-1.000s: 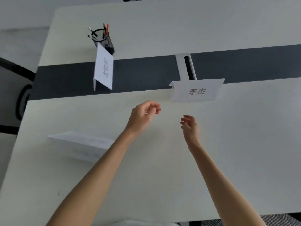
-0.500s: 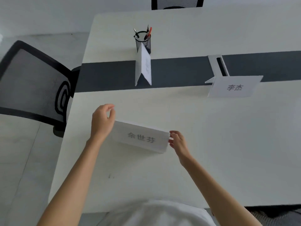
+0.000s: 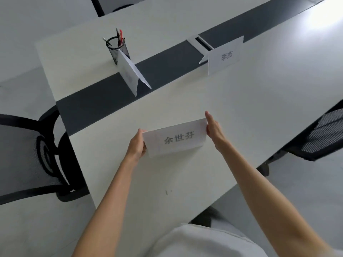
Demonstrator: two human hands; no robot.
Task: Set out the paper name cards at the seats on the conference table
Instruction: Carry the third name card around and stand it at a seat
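A folded white paper name card [image 3: 176,139] with three grey characters stands between my hands on the white conference table [image 3: 259,101]. My left hand [image 3: 136,145] grips its left end. My right hand [image 3: 213,127] presses flat against its right end, fingers straight. A second name card [image 3: 225,55] stands at the far right beside the dark centre strip. A third name card [image 3: 132,73], seen edge-on, stands on the strip by the table's left end.
A black mesh pen holder [image 3: 117,48] with pens stands behind the edge-on card. A cable slot [image 3: 201,41] sits in the dark strip [image 3: 96,102]. Black mesh chairs stand at the left [image 3: 27,158], at the right [image 3: 323,138] and beyond the far edge [image 3: 118,4].
My hands went from open over the table to holding the card at both ends. The card has been turned more upright and shifted right, towards the table's middle. My view has tilted.
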